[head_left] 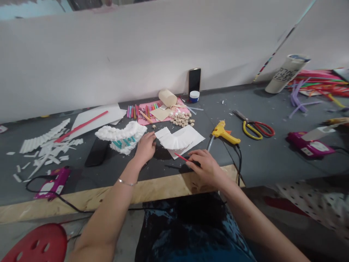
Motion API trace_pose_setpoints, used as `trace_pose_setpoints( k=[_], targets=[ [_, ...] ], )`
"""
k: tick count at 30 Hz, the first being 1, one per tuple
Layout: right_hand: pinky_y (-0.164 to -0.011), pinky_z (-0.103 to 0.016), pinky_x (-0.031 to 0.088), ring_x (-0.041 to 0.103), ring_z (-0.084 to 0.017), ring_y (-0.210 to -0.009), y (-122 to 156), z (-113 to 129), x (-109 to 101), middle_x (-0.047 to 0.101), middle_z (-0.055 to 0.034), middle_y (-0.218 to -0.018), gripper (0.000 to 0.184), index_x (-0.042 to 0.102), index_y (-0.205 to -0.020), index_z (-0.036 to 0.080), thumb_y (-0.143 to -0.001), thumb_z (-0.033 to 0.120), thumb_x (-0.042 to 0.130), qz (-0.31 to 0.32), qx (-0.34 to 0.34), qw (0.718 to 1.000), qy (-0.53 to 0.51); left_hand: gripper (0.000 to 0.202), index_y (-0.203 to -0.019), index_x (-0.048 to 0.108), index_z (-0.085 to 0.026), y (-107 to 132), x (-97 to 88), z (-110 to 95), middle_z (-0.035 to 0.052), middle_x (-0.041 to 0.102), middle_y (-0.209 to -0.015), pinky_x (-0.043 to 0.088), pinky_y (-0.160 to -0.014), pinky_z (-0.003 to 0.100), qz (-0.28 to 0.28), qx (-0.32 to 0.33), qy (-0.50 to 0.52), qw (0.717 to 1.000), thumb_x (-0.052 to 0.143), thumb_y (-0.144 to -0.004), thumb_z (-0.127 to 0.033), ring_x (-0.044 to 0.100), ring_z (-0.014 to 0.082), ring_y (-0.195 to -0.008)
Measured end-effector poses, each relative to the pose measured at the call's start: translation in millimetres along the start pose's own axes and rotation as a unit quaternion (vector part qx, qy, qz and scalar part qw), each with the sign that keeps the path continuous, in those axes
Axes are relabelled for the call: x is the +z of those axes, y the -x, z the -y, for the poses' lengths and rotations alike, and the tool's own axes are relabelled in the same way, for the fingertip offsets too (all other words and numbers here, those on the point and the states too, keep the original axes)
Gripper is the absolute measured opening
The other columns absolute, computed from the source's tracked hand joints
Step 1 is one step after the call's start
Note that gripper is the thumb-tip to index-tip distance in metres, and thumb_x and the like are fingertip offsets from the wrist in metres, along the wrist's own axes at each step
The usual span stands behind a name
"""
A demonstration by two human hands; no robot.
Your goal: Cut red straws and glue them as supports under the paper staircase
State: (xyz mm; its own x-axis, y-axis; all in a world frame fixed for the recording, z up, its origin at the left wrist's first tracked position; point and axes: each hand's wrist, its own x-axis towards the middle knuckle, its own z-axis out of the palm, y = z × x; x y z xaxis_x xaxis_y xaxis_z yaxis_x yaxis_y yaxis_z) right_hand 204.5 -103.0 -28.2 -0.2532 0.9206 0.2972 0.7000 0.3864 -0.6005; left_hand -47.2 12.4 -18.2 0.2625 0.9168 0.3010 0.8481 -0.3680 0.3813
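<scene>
My left hand [145,147] rests on the grey table with its fingers curled, touching the left edge of a fan of folded white paper [178,140] and lying beside a white fluffy paper shape [121,135]. My right hand [205,168] sits near the table's front edge. It pinches a thin red pencil [180,157] whose tip points left toward the white paper.
A yellow glue gun [225,134] with a black cord lies right of the paper. Scissors [255,127], coloured pens [141,110], wooden beads [182,119], a paper roll [167,98], a phone [194,80], white paper scraps [45,145], pink glue guns [53,183] and a red stool [35,243] surround me.
</scene>
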Motion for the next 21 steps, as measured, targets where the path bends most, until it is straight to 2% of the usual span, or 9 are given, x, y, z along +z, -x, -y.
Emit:
trace_pose_setpoints(
  k=[3, 5, 7, 13, 18, 21],
  targets=[
    [-0.078, -0.036, 0.043, 0.055, -0.021, -0.084, 2.3, -0.3, -1.9, 0.061, -0.0081, -0.086, 0.022, 0.064, -0.073, 0.019, -0.091, 0.027, 0.054, 0.007, 0.022, 1.000, 0.021, 0.020, -0.099, 0.065, -0.017, 16.8, -7.2, -1.0, 0.0114, 0.068, -0.104, 0.046, -0.094, 0.041, -0.035, -0.042, -0.010, 0.998, 0.053, -0.083, -0.018, 0.060, 0.0256, -0.102],
    [-0.077, -0.035, 0.043, 0.054, -0.021, -0.081, 3.8, -1.3, -1.7, 0.058, -0.0073, -0.082, 0.024, 0.064, -0.073, 0.019, -0.092, 0.028, 0.053, 0.015, 0.032, 0.999, 0.023, 0.014, -0.087, 0.064, -0.019, 32.8, -14.4, -5.2, 0.0079, 0.067, -0.089, 0.048, -0.083, 0.037, -0.074, -0.078, -0.008, 0.994, 0.052, -0.086, -0.025, 0.061, 0.0231, -0.087],
    [-0.077, -0.035, 0.043, 0.053, -0.021, -0.081, 4.4, -2.3, 0.3, 0.057, -0.0072, -0.081, 0.024, 0.064, -0.073, 0.019, -0.092, 0.028, 0.052, 0.024, 0.035, 0.999, 0.023, 0.015, -0.082, 0.063, -0.020, 48.4, -21.1, -14.3, 0.0043, 0.065, -0.081, 0.047, -0.074, 0.032, -0.097, -0.098, 0.015, 0.990, 0.053, -0.087, -0.030, 0.060, 0.0198, -0.077],
    [-0.075, -0.035, 0.042, 0.054, -0.021, -0.082, 2.4, -0.8, 6.2, 0.057, -0.0067, -0.079, 0.025, 0.062, -0.071, 0.020, -0.092, 0.029, 0.052, 0.036, 0.037, 0.998, 0.031, 0.012, -0.083, 0.063, -0.020, 75.6, -25.5, -54.9, 0.0003, 0.062, -0.073, 0.043, -0.065, 0.027, -0.080, -0.090, 0.098, 0.988, 0.055, -0.087, -0.028, 0.056, 0.0148, -0.066],
    [-0.073, -0.035, 0.042, 0.054, -0.022, -0.080, 1.5, 5.4, -0.7, 0.056, -0.0068, -0.077, 0.026, 0.060, -0.069, 0.019, -0.092, 0.028, 0.051, 0.049, 0.042, 0.996, 0.055, 0.014, -0.085, 0.065, -0.020, 84.8, -17.0, -77.7, 0.0029, 0.064, -0.082, 0.046, -0.071, 0.028, -0.056, -0.029, 0.136, 0.989, 0.053, -0.089, -0.026, 0.059, 0.0158, -0.076],
    [-0.073, -0.034, 0.042, 0.053, -0.021, -0.078, 2.1, 12.0, -5.5, 0.056, -0.0063, -0.078, 0.022, 0.060, -0.070, 0.020, -0.090, 0.026, 0.052, 0.046, 0.038, 0.997, 0.045, 0.016, -0.085, 0.066, -0.020, 89.8, -10.5, -84.2, 0.0029, 0.065, -0.080, 0.047, -0.067, 0.026, -0.054, -0.058, 0.197, 0.977, 0.054, -0.089, -0.029, 0.060, 0.0149, -0.073]
  ],
)
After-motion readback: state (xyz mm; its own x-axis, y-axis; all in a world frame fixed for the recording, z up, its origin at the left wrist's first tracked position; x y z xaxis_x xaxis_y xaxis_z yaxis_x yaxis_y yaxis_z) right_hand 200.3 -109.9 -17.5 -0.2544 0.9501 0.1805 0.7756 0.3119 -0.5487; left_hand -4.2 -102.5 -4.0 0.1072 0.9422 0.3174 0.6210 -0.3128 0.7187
